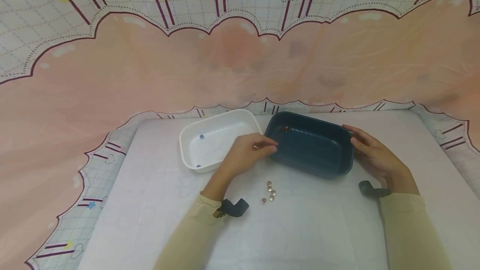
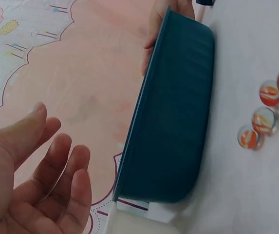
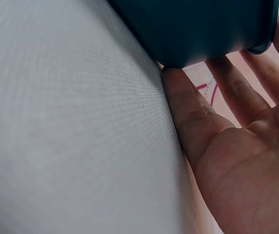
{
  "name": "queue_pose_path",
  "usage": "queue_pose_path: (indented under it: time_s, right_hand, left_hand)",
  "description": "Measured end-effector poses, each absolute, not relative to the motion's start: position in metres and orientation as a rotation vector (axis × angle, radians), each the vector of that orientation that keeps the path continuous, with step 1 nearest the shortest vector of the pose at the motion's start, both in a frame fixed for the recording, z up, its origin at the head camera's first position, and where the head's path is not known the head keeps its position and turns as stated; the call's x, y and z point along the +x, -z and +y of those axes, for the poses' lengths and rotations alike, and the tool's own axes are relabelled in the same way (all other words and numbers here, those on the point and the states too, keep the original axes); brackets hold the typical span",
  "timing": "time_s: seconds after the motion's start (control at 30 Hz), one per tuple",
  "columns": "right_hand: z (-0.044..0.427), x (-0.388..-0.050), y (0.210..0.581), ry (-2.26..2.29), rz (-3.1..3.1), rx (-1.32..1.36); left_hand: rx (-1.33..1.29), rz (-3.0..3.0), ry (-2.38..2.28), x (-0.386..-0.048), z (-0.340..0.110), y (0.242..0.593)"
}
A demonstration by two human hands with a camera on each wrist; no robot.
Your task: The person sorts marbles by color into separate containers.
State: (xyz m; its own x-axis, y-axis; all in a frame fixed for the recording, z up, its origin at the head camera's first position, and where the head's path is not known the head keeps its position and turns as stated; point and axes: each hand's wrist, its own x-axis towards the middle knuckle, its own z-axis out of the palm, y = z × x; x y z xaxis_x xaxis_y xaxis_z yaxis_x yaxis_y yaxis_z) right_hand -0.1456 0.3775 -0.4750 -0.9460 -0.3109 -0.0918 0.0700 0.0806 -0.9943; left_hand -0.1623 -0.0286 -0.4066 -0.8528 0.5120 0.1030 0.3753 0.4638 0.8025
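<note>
My left hand (image 1: 245, 153) hovers between the white tray (image 1: 182, 153) and the dark teal tray (image 1: 311, 169), close to the teal tray's left end. In the left wrist view its fingers (image 2: 76, 192) are loosely bent, with nothing visible between them and the thumb. At the teal tray's right end, my right hand (image 1: 378, 157) holds the rim, thumb at the edge and fingers (image 3: 236, 92) against the outer wall. Orange-brown marbles (image 1: 286, 129) lie inside the teal tray near its far left corner. Two blue marbles (image 1: 201, 136) are in the white tray.
Several clear marbles with orange and white swirls (image 2: 265, 120) lie on the white-covered table (image 1: 318, 228), in front of the teal tray. The trays stand side by side near the table's back edge. Behind them hangs a patterned peach cloth (image 1: 180, 70).
</note>
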Motion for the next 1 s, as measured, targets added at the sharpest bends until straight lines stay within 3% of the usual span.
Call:
queue_pose_path:
  time_s: [0.27,1.0]
  right_hand:
    - [0.375,-0.146,0.474,1.878,2.158,-0.131]
    - [0.377,-0.146,0.476,1.915,2.126,-0.232]
  left_hand:
    - [0.831,2.512,-1.299,-0.160,-0.038,0.414]
    - [0.919,2.428,-1.118,-0.151,-0.052,0.444]
